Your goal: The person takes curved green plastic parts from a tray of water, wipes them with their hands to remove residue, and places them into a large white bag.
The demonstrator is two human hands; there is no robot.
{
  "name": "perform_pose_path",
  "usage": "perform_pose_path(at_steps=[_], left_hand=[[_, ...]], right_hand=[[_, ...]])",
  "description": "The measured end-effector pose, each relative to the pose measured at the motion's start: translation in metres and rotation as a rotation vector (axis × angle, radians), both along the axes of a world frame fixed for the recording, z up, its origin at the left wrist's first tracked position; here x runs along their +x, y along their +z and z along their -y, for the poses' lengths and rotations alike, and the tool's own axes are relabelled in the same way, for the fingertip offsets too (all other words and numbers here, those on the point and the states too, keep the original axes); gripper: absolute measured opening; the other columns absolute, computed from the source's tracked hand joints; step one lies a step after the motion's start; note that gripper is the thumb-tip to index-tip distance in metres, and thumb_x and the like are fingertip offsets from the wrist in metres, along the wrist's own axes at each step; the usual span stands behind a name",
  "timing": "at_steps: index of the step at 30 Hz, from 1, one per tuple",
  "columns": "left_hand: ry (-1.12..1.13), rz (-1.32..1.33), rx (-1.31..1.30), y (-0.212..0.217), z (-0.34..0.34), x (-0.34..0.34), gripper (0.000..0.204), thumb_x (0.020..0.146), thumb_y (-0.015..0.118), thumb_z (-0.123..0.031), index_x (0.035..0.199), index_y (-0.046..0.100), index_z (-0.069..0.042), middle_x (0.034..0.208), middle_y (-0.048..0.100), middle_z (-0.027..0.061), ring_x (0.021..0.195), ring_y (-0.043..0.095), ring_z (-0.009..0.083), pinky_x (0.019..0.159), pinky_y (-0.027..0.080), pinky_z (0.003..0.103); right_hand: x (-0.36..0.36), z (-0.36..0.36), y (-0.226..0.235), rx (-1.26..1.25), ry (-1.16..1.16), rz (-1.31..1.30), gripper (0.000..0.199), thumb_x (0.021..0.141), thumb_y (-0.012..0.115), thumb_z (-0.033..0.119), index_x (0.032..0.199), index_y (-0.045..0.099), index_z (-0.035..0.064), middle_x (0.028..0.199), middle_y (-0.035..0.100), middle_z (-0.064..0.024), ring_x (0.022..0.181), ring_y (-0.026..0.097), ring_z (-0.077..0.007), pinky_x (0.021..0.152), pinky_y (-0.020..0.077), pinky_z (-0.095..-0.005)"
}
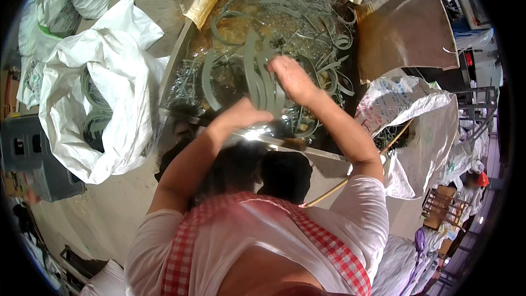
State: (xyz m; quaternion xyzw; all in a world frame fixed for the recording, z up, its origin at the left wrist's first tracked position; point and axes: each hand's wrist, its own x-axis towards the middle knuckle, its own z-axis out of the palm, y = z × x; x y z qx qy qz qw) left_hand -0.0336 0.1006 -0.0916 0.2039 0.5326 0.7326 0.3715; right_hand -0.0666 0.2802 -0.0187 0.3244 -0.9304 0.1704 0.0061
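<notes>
2 hands meet on a bundle of grey-green curved strips [264,85], held upright over the work table [181,55]. Right hand [293,77] curls its fingers over the bundle's top edge, clamping it; left hand [246,114] grips the lower end, though its fingers are hidden behind the strips, so can't tell how they sit. More loose strips [307,16] cover the table. White sack [109,93] sits left, holding coiled strips.

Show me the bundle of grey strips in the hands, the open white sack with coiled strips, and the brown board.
bundle of grey strips [262,79]: head view, on the middle of the strips.
open white sack [129,104]: head view, on its right wall.
brown board [405,33]: head view, on its flat face.
</notes>
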Motion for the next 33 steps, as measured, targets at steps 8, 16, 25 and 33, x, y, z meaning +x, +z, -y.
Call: perform_pose_path(at_steps=[8, 16, 25, 33], left_hand=[[-0.372, 0.323, 0.181, 0.026, 0.015, 0.009, 0.042, 0.075, 0.055, 0.001, 0.117, 0.052, 0.002, 0.102, 0.062, 0.0163, 0.099, 0.059, 0.0237, 0.088, 0.045, 0.035], [-0.354, 0.86, 0.446, 0.059, 0.031, -0.006, 0.042, 0.085, 0.055, -0.022, 0.116, 0.049, 0.006, 0.099, 0.062, 0.0217, 0.09, 0.063, 0.0272, 0.083, 0.049, 0.034], [0.7, -0.173, 0.491, 0.053, 0.029, -0.052, 0.127, 0.059, 0.076, -0.057, 0.142, -0.007, -0.009, 0.144, 0.014, 0.0129, 0.13, 0.028, 0.0292, 0.105, 0.026, 0.043], [0.876, -0.729, -0.105, 0.051, 0.028, -0.042, 0.093, 0.061, 0.064, -0.004, 0.14, 0.015, -0.001, 0.137, 0.031, 0.0201, 0.126, 0.034, 0.0287, 0.104, 0.029, 0.038]], right_hand=[[-0.008, 0.013, -0.006, -0.276, 0.185, -0.362, 0.039, 0.075, 0.058, 0.011, 0.112, 0.05, 0.002, 0.119, 0.051, -0.0187, 0.116, 0.046, -0.0363, 0.096, 0.0365, -0.045], [-0.026, 0.018, -0.001, -0.198, 0.19, -0.101, 0.033, 0.074, 0.062, 0.021, 0.102, 0.06, 0.004, 0.095, 0.061, -0.0125, 0.093, 0.058, -0.0289, 0.084, 0.0439, -0.0393], [-0.068, 0.013, 0.064, -0.93, -0.426, -0.236, 0.032, 0.076, 0.053, -0.009, 0.104, 0.061, 0.0029, 0.096, 0.061, -0.003, 0.082, 0.056, -0.0114, 0.072, 0.0465, -0.0232], [-0.071, 0.001, 0.014, -1.113, -0.561, 0.02, 0.032, 0.079, 0.055, 0.002, 0.111, 0.055, 0.0006, 0.101, 0.061, -0.0051, 0.089, 0.056, -0.0133, 0.08, 0.0438, -0.025]])
